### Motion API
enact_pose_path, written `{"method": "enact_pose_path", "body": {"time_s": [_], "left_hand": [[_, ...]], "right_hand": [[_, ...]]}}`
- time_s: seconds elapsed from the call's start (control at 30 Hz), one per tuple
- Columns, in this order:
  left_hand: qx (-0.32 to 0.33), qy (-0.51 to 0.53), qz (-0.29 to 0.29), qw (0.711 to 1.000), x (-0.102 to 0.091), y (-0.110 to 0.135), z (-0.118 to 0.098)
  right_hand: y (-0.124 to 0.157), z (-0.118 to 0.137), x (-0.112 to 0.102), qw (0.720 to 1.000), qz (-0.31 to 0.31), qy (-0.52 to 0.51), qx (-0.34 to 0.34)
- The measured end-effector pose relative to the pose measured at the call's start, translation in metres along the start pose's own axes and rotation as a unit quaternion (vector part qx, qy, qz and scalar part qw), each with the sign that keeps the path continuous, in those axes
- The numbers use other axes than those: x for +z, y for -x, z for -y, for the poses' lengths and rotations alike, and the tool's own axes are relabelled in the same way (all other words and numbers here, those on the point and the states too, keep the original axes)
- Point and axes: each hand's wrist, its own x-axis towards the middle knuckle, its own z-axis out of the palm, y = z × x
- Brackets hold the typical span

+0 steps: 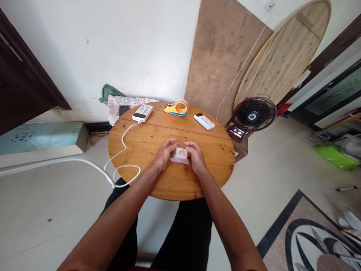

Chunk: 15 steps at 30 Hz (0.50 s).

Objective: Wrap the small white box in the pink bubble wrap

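Note:
A small whitish packet (181,153) with red print and a clear, pinkish wrapper rests on the round wooden table (169,184). My left hand (164,154) is curled against its left side, the thumb at the packet's edge. On the opposite side my right hand (196,155) grips it the same way, fingers bent forward beyond the packet. The undersides of the fingers are partly hidden. Beyond my hands, near the far table edge, sits an orange and blue tape dispenser (177,108) with a roll of tape.
A white power bank (142,113) with a white cable (123,141) lies at the table's far left. Another white device (204,121) with a dark panel is at the far right. A fan (255,114) stands beyond the right edge. A printed sack (115,107) lies behind the table.

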Motion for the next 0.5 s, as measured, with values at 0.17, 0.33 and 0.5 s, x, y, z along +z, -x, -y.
{"method": "enact_pose_path", "body": {"time_s": [0.17, 0.33, 0.5], "left_hand": [[0.013, 0.034, -0.016, 0.999, -0.0023, -0.0031, -0.0002], [0.020, 0.046, -0.038, 0.998, -0.0028, -0.0035, -0.0013], [0.016, 0.044, -0.054, 0.997, -0.0030, -0.0026, -0.0025]], "right_hand": [[0.0030, -0.0014, 0.0022, 0.991, -0.084, 0.065, -0.081], [-0.0012, -0.0027, 0.0003, 0.983, -0.124, 0.079, -0.109], [-0.0029, -0.0016, 0.0000, 0.982, -0.165, 0.057, -0.077]]}}
